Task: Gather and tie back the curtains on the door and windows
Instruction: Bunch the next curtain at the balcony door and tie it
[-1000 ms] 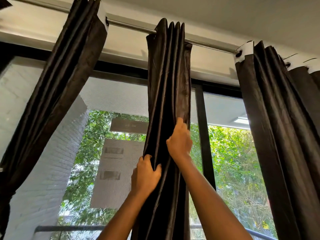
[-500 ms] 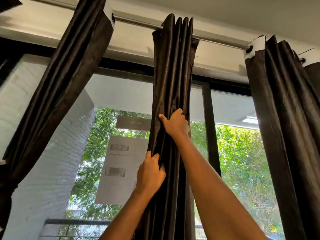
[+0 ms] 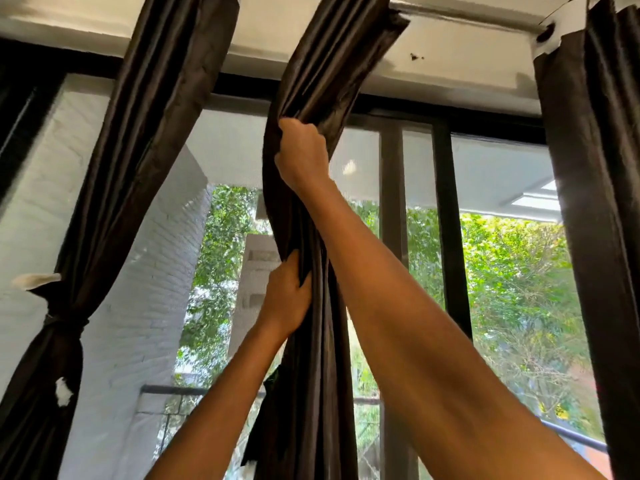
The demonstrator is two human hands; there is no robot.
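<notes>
At the middle window, the right hand [image 3: 302, 152] and left hand [image 3: 286, 296] are bunching the soft, slippery middle curtain [image 3: 313, 375], both fists wrapped around its folds

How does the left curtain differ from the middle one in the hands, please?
The left curtain is already tied at its waist; the middle curtain is untied, gripped by the left hand and right hand. The left curtain slants leftward; the middle curtain hangs nearly straight. Both are dark, shiny fabric.
</notes>
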